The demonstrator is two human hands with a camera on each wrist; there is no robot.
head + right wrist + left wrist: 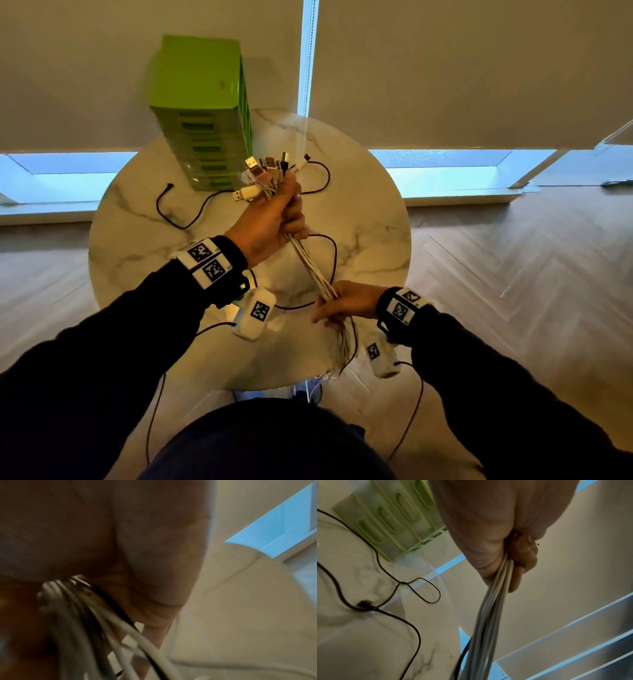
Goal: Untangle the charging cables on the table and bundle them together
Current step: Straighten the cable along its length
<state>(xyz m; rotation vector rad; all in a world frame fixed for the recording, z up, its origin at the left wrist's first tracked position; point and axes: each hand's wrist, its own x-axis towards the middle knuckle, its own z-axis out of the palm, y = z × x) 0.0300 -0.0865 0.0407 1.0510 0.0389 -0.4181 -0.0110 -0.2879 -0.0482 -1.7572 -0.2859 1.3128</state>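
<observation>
A bundle of several white charging cables [310, 265] stretches taut between my hands above the round marble table [373, 219]. My left hand [274, 216] grips the bundle in a fist near its top, and the USB plugs [270, 168] fan out above the fist. In the left wrist view the white cables [489, 608] drop from the curled fingers [523, 559]. My right hand [342, 303] holds the bundle lower down near the table's front edge, its fingers wrapped round the cables [96, 615]. The loose ends [344, 349] hang over the edge. A black cable [178, 209] lies looped on the table.
A green drawer tower [202, 113] stands at the table's back, also seen as the green drawers [388, 520]. More of the black cable [402, 599] with its plug lies on the marble under my left wrist. Wooden floor surrounds the table; blinds hang behind.
</observation>
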